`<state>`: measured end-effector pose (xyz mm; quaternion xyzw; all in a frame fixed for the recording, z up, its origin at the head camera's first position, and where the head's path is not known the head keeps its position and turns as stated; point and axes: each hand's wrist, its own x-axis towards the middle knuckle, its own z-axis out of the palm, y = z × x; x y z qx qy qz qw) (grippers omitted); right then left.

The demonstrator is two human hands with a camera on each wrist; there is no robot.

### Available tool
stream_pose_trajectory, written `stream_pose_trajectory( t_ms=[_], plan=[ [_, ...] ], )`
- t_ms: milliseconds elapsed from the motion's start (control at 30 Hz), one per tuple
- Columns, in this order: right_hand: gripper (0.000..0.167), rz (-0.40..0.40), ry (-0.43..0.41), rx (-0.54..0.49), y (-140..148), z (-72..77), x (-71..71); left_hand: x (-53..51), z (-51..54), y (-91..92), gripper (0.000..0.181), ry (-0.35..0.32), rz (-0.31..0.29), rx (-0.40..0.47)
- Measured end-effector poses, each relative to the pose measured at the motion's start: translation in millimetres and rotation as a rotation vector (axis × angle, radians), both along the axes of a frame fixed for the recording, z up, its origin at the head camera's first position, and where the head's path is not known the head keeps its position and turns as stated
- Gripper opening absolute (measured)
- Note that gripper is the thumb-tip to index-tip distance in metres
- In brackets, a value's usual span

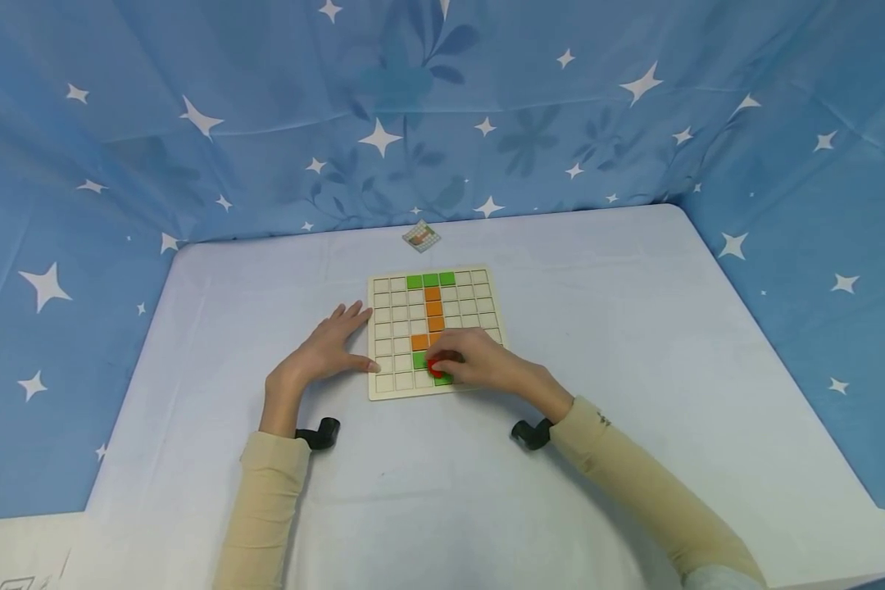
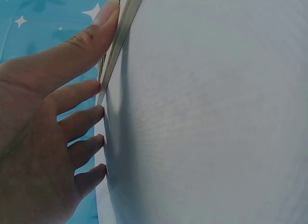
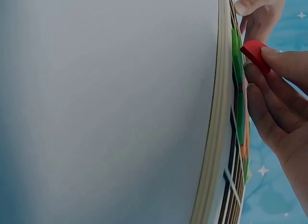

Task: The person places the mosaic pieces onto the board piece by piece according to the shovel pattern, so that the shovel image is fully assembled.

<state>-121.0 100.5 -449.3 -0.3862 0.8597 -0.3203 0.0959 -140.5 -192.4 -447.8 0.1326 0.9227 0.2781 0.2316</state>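
A pale wooden grid board (image 1: pixel 398 397) lies on the table in the head view. Green square tiles (image 1: pixel 431 280) fill part of its far row, and a column of orange tiles (image 1: pixel 433 309) runs down toward the near side. More green tiles (image 1: pixel 419 360) sit in the near rows. Between thumb and fingers, my right hand (image 1: pixel 483 360) pinches a red piece (image 3: pixel 254 53) with a rounded edge, low over the board's near part. My left hand (image 1: pixel 328 344) spreads at the left side, its thumb on the board's edge. Some near cells are hidden behind the right hand.
Beyond the board, a small card (image 1: pixel 421 236) with a printed grid lies near the far edge of the white table (image 1: pixel 634 311). A blue star-patterned curtain (image 1: pixel 531 123) hangs behind. Each wrist carries a black camera (image 1: pixel 328 433).
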Motion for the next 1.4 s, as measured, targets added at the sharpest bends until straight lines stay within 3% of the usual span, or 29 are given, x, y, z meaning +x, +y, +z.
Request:
stream_pose_trajectory(
  t_ms=[667,1400],
  plan=[
    [0.013,0.066,-0.022,0.022,-16.0,-1.8,0.4,1.3,1.5,0.9,0.105,-0.008,-0.005,-0.002],
    [0.014,0.092,0.03,0.001,-17.4,-5.5,1.9,0.5,1.9,0.4,0.105,0.01,-0.01,0.005]
  ],
)
